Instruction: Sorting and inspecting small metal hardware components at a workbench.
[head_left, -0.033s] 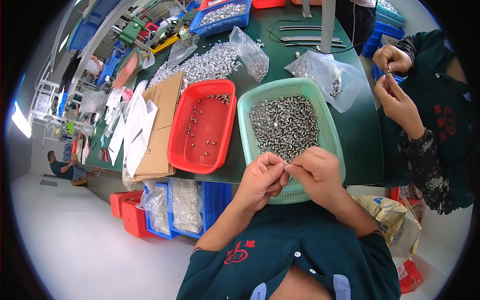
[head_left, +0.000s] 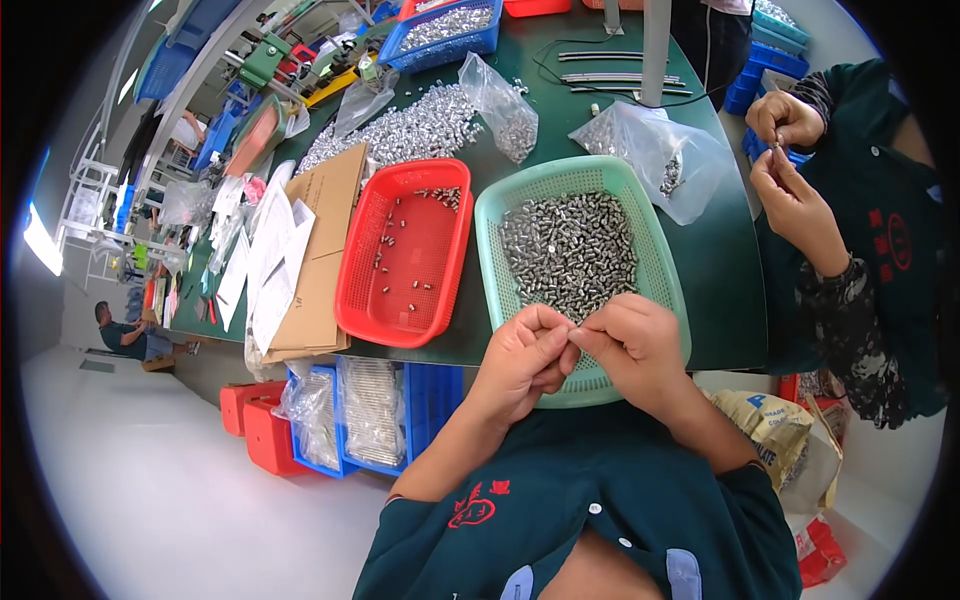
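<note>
My left hand and my right hand meet fingertip to fingertip over the near end of a pale green plastic basket. Both are closed in a pinch; whatever sits between the fingertips is too small and covered to make out. Inside the basket lies a heap of small shiny metal cylindrical parts. Left of it stands a red plastic basket with a few of the same kind of small metal parts, mostly in its far right corner.
Flattened cardboard and papers lie left of the red basket. Behind are a spread of silvery parts and clear plastic bags. A white post rises from the green table. At right, a co-worker's hands pinch something small.
</note>
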